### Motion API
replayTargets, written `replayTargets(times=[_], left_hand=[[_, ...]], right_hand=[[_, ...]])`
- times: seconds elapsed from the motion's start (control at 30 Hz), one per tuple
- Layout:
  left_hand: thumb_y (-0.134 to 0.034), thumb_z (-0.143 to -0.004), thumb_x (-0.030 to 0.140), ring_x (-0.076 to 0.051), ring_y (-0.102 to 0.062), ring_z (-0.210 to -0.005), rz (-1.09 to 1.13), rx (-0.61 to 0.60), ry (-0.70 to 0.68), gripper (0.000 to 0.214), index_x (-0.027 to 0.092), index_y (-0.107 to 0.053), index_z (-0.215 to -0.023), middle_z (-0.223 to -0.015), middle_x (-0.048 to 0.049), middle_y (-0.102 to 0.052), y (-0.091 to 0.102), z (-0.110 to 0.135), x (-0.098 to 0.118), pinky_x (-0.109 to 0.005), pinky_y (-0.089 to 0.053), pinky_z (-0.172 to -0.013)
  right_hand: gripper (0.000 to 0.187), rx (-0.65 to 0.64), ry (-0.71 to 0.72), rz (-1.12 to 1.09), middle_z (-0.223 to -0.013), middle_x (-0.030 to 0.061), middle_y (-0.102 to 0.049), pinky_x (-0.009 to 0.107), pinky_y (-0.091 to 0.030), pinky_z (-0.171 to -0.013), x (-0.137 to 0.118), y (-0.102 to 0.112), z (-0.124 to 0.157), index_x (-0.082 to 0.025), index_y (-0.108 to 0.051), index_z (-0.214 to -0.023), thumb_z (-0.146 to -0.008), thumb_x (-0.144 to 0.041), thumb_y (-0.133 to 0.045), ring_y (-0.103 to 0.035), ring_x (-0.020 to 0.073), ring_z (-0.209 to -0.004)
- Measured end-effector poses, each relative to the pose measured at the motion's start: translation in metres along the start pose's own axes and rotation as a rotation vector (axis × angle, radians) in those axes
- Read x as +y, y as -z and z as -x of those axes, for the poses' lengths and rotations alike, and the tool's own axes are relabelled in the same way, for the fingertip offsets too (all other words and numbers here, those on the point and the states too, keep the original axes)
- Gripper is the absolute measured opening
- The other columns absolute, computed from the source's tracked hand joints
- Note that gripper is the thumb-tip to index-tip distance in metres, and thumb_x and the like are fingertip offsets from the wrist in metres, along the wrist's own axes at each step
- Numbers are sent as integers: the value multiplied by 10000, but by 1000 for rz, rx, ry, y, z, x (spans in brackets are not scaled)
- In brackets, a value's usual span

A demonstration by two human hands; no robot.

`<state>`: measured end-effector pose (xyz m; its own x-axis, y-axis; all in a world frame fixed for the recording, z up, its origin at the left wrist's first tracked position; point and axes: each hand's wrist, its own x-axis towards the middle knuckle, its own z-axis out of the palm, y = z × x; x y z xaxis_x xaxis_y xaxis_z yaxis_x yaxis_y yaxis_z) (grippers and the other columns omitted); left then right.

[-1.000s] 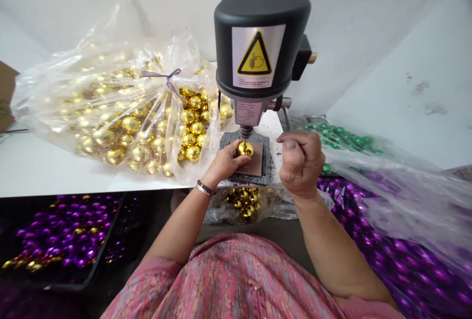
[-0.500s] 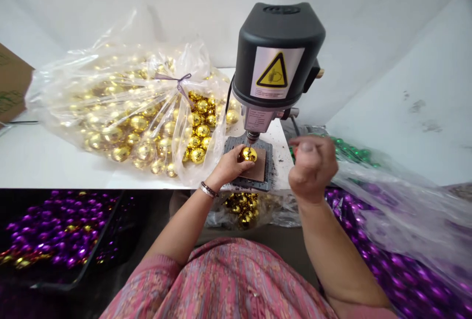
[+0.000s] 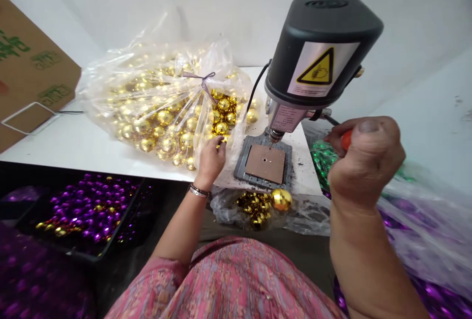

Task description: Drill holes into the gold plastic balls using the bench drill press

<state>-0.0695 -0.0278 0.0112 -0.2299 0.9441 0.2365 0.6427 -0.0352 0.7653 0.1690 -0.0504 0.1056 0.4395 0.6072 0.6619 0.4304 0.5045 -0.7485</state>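
My left hand [image 3: 212, 158] reaches to the mouth of a clear plastic bag [image 3: 195, 144] full of shiny gold balls [image 3: 221, 128]. Its fingers are part open, the tips against the nearest balls; some fingers are hidden. My right hand [image 3: 365, 161] is closed round the lever of a black drill press [image 3: 324, 48]; an orange-red knob [image 3: 346, 139] shows in the grip. Under the raised drill bit [image 3: 272, 145] lies a brown square board [image 3: 263, 164] with a small hole, no ball on it. One gold ball [image 3: 281, 199] is just below the table's front edge, over an open bag [image 3: 224, 206] holding gold balls.
Dark shavings lie round the grey drill base [image 3: 241, 171] on the white table [image 3: 88, 159]. A cardboard box [image 3: 37, 73] stands at the left. Below left is a black crate [image 3: 101, 255] of purple balls. Bags with green balls [image 3: 322, 157] and purple balls lie at the right.
The gold ball under the drill has left the board. My left hand has let it go and moved left to the bag. The view has shifted; my right hand stays closed on the lever.
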Motion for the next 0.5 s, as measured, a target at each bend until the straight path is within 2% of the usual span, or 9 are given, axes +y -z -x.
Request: replayTargets(times=[0.03,0.07,0.13,0.2,0.3,0.4,0.5], left_hand=[[-533,-906,201,-300,-605,-1122,-83,42,34,259,154,-669,-1122,-1122,-171,-672,4,-2,-7,-458,-447,-1040],[-542,-889,185,-325,-587,-1165,-153,33,52,287,139,-657,-1148,-1151,-193,-660,8,-4,-14,-484,-433,-1057],[-566,-858,169,-355,-563,-1219,-255,-78,34,375,125,-629,-1225,-1261,-222,-622,11,-3,-25,-501,-430,-1064],[-552,-848,140,-351,-567,-1238,-333,-196,-15,471,151,-594,-1317,-1391,-208,-565,12,0,-30,-479,-450,-1048],[-500,-854,94,-315,-625,-1160,-451,-259,-19,554,223,-553,-1390,-1370,-154,-606,10,3,-32,-432,-491,-978],[-579,-830,134,-302,-653,-1040,-448,-168,18,549,192,-550,-1375,-1161,-152,-684,10,0,-33,-411,-509,-910],[-704,-754,223,-263,-632,-995,-221,-18,0,566,146,-583,-1301,-1115,-135,-660,16,-2,-31,-383,-517,-892]], right_hand=[[434,-1,2,5,-546,-24,-477,321,-369,-563,0,0,0,-194,-609,-707,-897,-557,-467,-527,127,-545],[433,-2,4,8,-543,-24,-478,322,-365,-560,0,1,0,-193,-610,-707,-899,-554,-466,-521,125,-537],[431,-10,7,5,-543,-24,-483,320,-355,-552,0,1,-1,-188,-612,-712,-901,-549,-470,-512,120,-529],[425,-16,9,-9,-560,-19,-505,317,-355,-553,1,2,0,-182,-615,-720,-902,-542,-481,-515,115,-534],[432,-20,14,-19,-582,-19,-521,308,-368,-564,2,3,1,-173,-618,-730,-908,-544,-484,-519,104,-540],[422,-43,9,-17,-584,-33,-508,288,-360,-558,1,4,2,-173,-615,-746,-917,-534,-478,-501,89,-538],[411,-64,9,-6,-592,-41,-511,276,-348,-546,1,4,3,-173,-613,-758,-924,-520,-469,-473,78,-525]])
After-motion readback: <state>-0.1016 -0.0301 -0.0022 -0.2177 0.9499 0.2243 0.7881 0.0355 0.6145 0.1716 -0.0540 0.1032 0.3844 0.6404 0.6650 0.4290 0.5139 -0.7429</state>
